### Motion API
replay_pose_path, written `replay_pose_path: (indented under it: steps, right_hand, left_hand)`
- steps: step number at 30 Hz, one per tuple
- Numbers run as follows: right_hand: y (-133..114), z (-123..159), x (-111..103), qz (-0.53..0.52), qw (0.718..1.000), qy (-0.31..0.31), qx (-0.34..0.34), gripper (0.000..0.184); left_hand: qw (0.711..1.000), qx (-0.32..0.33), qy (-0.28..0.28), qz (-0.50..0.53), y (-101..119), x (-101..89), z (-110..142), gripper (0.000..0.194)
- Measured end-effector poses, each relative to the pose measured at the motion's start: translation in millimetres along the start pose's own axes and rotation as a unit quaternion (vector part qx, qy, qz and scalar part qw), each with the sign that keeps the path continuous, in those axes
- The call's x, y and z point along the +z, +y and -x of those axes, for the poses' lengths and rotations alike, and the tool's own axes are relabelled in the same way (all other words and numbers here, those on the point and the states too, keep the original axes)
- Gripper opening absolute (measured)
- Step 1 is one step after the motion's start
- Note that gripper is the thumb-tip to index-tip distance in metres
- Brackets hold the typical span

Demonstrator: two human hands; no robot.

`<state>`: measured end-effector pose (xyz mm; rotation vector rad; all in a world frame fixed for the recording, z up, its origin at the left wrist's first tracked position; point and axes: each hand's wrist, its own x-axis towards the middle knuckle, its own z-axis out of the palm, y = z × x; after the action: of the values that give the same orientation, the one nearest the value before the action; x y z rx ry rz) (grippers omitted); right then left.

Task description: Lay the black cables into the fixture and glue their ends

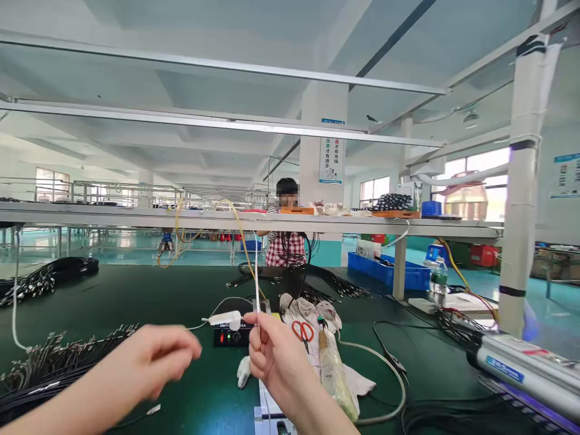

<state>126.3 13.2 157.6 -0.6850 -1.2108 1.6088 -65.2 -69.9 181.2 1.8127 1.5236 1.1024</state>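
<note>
My right hand is closed in a pinch around a thin white strip, which stands up from the fingertips toward the shelf. At those fingertips a small white plastic piece lies in front of a black control box with lit switches; whether the fingers touch it is unclear. To the left, my left hand is slightly blurred. Its fingers are loosely bent and apart, with nothing visible in them. A heap of black cables with metal ends lies beside that forearm.
Orange-handled scissors and a taped roll rest on cloths right of my right hand. Farther right is a silver cylindrical device. A shelf crosses ahead; a blue bin stands below it. A co-worker is opposite.
</note>
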Motion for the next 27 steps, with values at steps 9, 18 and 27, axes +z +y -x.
replay_pose_path:
  steps: [9, 18, 27]
  right_hand:
    - [-20.5, -3.6, -12.3, 0.363, 0.891, 0.07, -0.263, 0.019]
    - [-6.2, 2.2, -44.6, 0.345, 0.926, 0.024, -0.152, 0.044]
    - [-20.0, 22.6, -76.2, 0.446, 0.871, -0.013, -0.206, 0.029]
  left_hand:
    - [0.986, -0.068, 0.038, 0.15, 80.4, 34.0, -119.1, 0.024]
    - [0.944, -0.039, 0.111, 0.31, 68.8, 3.7, -135.2, 0.02]
    - [0.896, 0.01, 0.152, 0.418, 53.9, -25.3, -142.6, 0.015]
